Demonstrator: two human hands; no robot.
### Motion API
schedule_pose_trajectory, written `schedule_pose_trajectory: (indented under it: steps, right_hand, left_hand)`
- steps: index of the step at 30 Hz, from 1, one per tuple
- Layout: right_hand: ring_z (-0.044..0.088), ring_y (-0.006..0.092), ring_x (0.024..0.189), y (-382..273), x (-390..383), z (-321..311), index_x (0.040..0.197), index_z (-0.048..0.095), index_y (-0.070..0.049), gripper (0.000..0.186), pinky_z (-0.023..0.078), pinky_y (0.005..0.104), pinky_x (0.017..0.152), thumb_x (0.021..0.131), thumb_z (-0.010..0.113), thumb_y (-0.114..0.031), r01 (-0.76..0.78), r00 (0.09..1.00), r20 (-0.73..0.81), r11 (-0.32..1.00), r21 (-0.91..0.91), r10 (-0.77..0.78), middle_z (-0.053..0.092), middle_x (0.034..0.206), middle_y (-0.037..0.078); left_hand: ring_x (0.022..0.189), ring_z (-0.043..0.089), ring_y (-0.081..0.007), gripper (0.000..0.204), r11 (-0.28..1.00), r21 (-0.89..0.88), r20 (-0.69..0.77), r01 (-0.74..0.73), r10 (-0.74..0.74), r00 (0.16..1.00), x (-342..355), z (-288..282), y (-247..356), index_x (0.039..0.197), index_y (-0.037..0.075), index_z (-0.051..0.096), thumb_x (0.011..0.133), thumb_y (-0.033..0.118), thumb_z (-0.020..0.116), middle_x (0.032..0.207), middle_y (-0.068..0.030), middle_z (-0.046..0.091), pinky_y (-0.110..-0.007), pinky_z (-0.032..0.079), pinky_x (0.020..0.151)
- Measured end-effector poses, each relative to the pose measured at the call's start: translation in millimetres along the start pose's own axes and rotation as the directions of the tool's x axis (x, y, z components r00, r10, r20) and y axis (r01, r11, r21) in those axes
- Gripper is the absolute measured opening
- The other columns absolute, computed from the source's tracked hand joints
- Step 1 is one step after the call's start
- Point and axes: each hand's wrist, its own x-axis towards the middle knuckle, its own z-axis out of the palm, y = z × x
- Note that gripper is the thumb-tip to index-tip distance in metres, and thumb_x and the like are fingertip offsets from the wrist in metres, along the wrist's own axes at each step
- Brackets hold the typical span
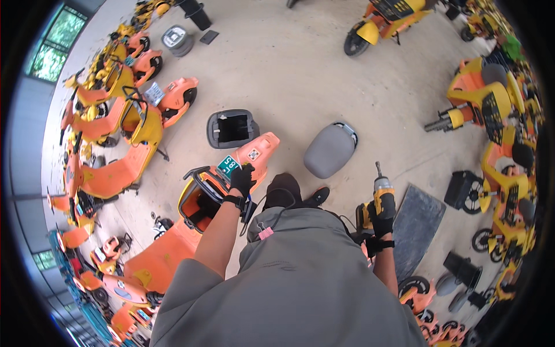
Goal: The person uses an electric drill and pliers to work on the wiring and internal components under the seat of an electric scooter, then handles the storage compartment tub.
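My right hand (pixel 382 222), in a black glove, grips a yellow-and-black cordless drill (pixel 384 199) with its bit pointing up and away from me. On the left, my gloved left hand (pixel 243 178) is closed at the edge of a green number plate (pixel 227 164) by the rear of an orange scooter (pixel 167 254). Its fingertips are partly hidden. The scooter's seat opening (pixel 199 205) gapes beside my left forearm. A grey seat (pixel 330 151) lies on the floor ahead of me, and left of it sits a dark grey open bin (pixel 233 129).
Orange and yellow scooters (pixel 124 156) crowd the left side; more yellow scooters (pixel 500 110) line the right. A dark flat board (pixel 421 228) lies right of the drill. Farther off are a round grey container (pixel 177 40) and a black bin (pixel 195 14).
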Motion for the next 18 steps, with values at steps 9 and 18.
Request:
schedule_pose_trajectory:
  steps: [9,18]
  right_hand:
    - [0.053,0.0306,0.084,31,23,37,0.097,0.055,-0.002,0.029,0.046,0.0379,0.072,0.073,0.069,-0.008,0.099,0.988,0.122,0.993,-0.063,-0.09,0.054,0.089,0.013]
    - [0.056,0.0229,0.073,0,72,70,0.089,0.053,-0.003,0.018,0.046,0.0354,0.062,0.08,0.067,-0.011,-0.02,0.979,0.196,0.986,-0.163,0.053,0.053,0.079,0.009]
  left_hand:
    - [0.086,0.063,-0.0259,0.037,0.663,-0.498,0.256,0.559,-0.504,0.825,56,41,-63,0.096,0.011,0.064,0.069,0.035,0.074,0.091,-0.0082,0.065,-0.036,0.05,0.074]
    - [0.099,0.062,-0.02,0.04,0.664,0.468,0.217,0.583,-0.726,0.653,146,53,-165,0.102,0.014,0.068,0.078,0.045,0.064,0.103,-0.0026,0.066,-0.034,0.049,0.081]
